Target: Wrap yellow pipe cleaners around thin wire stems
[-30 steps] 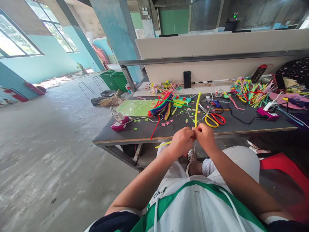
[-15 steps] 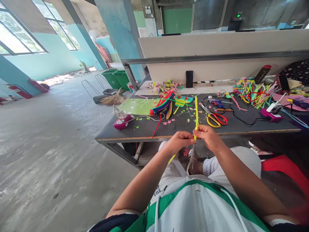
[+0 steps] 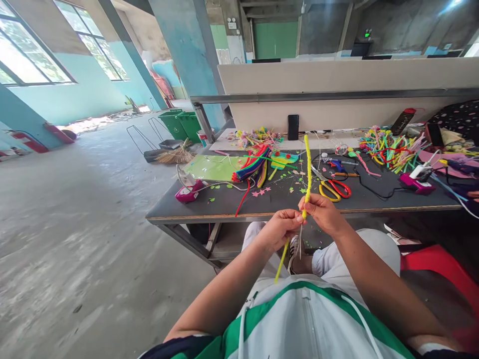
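Note:
A yellow pipe cleaner (image 3: 308, 172) stands nearly upright in front of me, above the table's front edge. My right hand (image 3: 325, 213) pinches it low down between thumb and fingers. Just beneath, my left hand (image 3: 283, 228) is closed at its lower end, the fingertips of both hands almost touching. A yellow tail (image 3: 282, 262) hangs below my left hand toward my lap. Thin bare wires (image 3: 300, 242) point down from the pinch; my fingers hide how they join the yellow piece.
On the table lie scissors (image 3: 334, 189), a bundle of coloured pipe cleaners (image 3: 256, 164), a blue glue gun (image 3: 337, 164) and a green sheet (image 3: 217, 167). A phone (image 3: 293, 127) leans at the back. Purple power sockets (image 3: 189, 192) sit left and right. Another person's hand (image 3: 473, 195) shows at the right edge.
The yellow tail below my left hand has swung into fuller view, hanging lower. The upright part tilts slightly more to the right. Both hands keep their pinch.

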Action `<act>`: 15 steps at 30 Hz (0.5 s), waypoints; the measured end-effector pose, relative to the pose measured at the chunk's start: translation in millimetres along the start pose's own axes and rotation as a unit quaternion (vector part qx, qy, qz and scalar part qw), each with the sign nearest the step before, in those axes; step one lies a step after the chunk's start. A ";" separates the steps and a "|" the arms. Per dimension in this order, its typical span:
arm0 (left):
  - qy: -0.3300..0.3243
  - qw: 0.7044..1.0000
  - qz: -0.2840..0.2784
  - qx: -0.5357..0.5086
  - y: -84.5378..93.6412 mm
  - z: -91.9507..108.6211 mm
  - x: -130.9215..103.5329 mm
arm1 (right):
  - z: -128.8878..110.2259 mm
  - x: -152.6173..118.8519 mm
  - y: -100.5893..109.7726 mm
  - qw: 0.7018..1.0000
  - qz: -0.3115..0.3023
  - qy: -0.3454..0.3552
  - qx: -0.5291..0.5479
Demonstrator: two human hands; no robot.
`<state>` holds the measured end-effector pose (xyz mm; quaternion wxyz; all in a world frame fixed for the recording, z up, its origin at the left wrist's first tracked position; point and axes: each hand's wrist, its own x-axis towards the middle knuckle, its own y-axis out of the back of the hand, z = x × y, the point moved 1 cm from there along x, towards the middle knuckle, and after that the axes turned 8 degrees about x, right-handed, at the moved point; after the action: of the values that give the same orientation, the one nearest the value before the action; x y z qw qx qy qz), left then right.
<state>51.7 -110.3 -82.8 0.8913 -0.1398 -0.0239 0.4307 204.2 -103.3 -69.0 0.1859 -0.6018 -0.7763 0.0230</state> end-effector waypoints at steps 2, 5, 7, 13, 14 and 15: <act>-0.041 0.991 0.075 0.105 1.5 6.7 2.1 | -0.3 -1.8 -0.9 0.998 0.054 0.000 -0.025; -0.095 0.942 0.165 0.275 -1.1 16.2 4.3 | 0.4 -3.6 -1.9 0.987 0.148 0.005 -0.068; -0.115 0.908 0.198 0.350 -5.2 20.6 4.2 | 0.0 -4.4 -1.4 0.973 0.204 0.004 -0.108; -0.075 0.948 0.113 0.289 -8.0 22.6 -1.0 | -8.6 -8.3 -1.4 0.984 0.150 -0.012 -0.099; -0.055 0.966 0.083 0.239 -6.7 21.5 -1.3 | -10.0 -9.3 -2.3 0.989 0.135 -0.009 -0.067; -0.039 0.980 0.058 0.185 -5.2 20.3 -1.4 | -11.1 -10.3 -3.4 0.992 0.124 -0.005 -0.032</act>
<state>51.5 -109.8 -61.8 0.8737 0.0435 0.0296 0.4836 206.7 -116.1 -60.4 0.1585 -0.6993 -0.6966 0.0237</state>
